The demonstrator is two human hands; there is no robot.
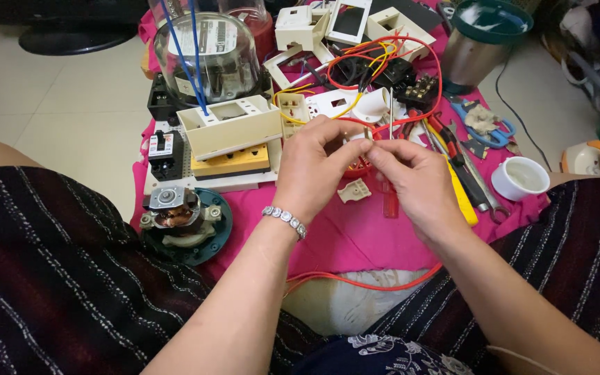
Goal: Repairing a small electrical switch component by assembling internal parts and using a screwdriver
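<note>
My left hand (312,167) and my right hand (417,184) meet over a pink cloth (355,232). Their fingertips pinch a small white part with a red wire (421,104) running from it; the part is mostly hidden by my fingers. A thin metal rod (391,111) stands up from my right hand's fingers. A bracelet (284,219) circles my left wrist. Under my hands lie a small beige plastic piece (354,190) and a red-handled screwdriver (389,201).
On the cloth: a cream switch box (230,128) on a yellow one, a small motor (175,215), a glass-domed meter (206,59), white switch plates (345,24), tangled wires, blue-handled scissors (487,128), pliers, a yellow tool. On the floor: a white cup (520,177), a steel pot (480,45).
</note>
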